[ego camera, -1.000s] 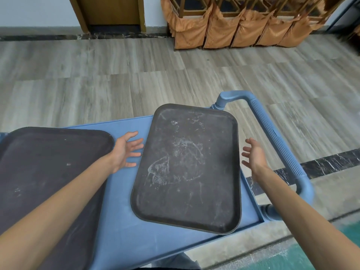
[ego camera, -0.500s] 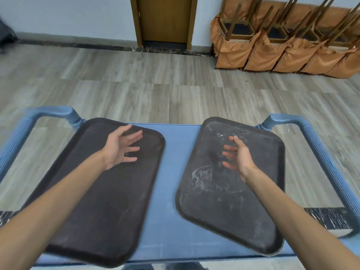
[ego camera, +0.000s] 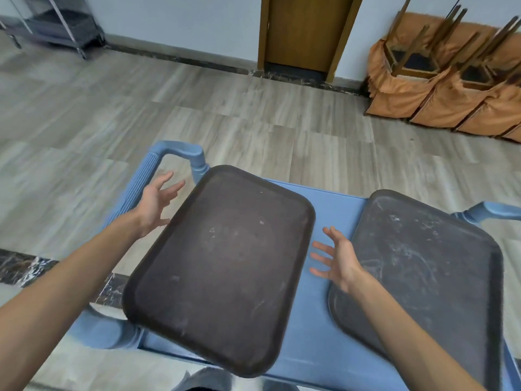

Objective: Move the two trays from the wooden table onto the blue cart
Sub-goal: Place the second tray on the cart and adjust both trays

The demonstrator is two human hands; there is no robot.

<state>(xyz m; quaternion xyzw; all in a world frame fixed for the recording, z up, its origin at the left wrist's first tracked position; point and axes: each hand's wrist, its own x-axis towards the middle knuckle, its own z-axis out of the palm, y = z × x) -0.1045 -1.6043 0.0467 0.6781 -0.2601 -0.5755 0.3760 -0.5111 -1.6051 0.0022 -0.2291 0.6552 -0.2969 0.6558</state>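
Both trays already sit on the blue cart [ego camera: 332,328]. Left tray [ego camera: 222,266] lies skewed, overhanging the cart's near edge and left edge, likely needing squaring. Right hand [ego camera: 338,258], fingers spread, empty, hovers between the trays. Right tray [ego camera: 423,275] lies flat toward the right edge. Left hand [ego camera: 156,201], open, flanks the left tray by the cart handle [ego camera: 146,176].

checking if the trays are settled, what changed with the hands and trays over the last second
Both hands shifted from flanking the scuffed right tray to flanking the left tray: the left hand now open beside its left edge, the right hand open between the trays. Nothing was gripped. Both trays stayed flat on the blue cart.
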